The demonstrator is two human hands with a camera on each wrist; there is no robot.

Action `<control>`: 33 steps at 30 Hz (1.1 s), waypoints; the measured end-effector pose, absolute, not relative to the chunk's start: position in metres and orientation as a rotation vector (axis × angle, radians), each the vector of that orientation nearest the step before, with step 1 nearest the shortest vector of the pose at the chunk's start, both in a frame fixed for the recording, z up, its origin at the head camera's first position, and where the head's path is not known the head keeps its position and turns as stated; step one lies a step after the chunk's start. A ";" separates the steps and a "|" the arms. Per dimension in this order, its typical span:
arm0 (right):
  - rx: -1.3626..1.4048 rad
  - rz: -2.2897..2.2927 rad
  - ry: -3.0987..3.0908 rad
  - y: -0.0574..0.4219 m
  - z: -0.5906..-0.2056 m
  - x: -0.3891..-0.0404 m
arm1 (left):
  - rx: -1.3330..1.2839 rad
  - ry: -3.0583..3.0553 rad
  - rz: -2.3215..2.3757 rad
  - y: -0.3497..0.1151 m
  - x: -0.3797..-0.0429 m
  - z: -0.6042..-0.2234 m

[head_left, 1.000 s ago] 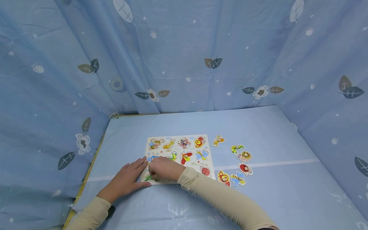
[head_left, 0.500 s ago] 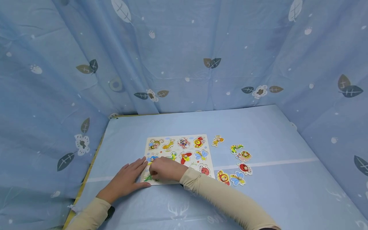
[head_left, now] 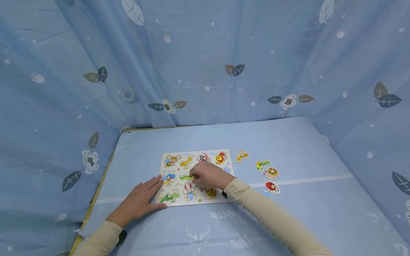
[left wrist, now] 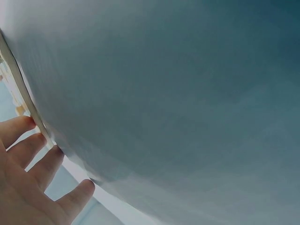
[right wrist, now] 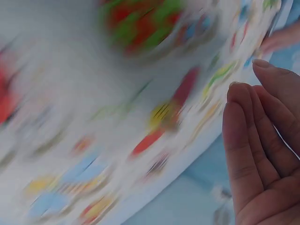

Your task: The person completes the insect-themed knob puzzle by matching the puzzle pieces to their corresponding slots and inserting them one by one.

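Observation:
A wooden insect peg puzzle board (head_left: 177, 203) lies on the table with knobbed pieces in it. My left hand (head_left: 141, 201) rests flat along its left side. In the left wrist view, the fingertips (left wrist: 55, 152) are right at the board's edge. My right hand (head_left: 209, 175) is over the middle of the board, hiding part of it. In the right wrist view, that hand (right wrist: 262, 145) has loosely bent fingers, thumb apart from them and nothing between. At the board's left are a blue-headed insect piece (head_left: 168, 179), a green grasshopper piece (head_left: 169, 196) and a beetle piece (head_left: 190, 193).
Right of the board lie loose pieces: an orange-striped insect (head_left: 241, 156), a green caterpillar (head_left: 262, 164), a spotted piece (head_left: 271, 172) and a red ladybug (head_left: 271, 187). My right sleeve (head_left: 269, 220) covers others there. A patterned blue curtain (head_left: 205, 53) hangs behind the table.
My right hand has moved right from the blue-headed insect piece to the board's middle, uncovering the grasshopper and beetle pieces. My left hand stays in place.

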State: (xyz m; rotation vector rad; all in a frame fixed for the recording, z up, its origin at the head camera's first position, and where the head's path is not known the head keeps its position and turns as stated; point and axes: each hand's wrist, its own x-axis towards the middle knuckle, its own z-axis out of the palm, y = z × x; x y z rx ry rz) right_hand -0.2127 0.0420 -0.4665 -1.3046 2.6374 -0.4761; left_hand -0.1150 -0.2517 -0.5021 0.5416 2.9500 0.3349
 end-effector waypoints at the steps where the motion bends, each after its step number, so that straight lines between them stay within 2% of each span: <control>1: -1.282 -0.481 2.659 0.051 -0.466 -0.216 | 0.543 2.951 0.337 -0.252 -0.115 -0.502; 10: -0.898 -0.498 2.787 0.139 -0.463 -0.239 | 0.552 2.951 0.358 -0.250 -0.114 -0.499; 15: -0.707 -0.508 2.861 0.171 -0.462 -0.251 | 0.545 2.949 0.340 -0.252 -0.114 -0.500; 23: -0.491 -0.534 2.951 0.191 -0.472 -0.268 | 0.534 2.942 0.332 -0.252 -0.115 -0.503; 33: -0.399 -0.531 3.049 0.195 -0.479 -0.278 | 0.541 2.947 0.323 -0.253 -0.116 -0.504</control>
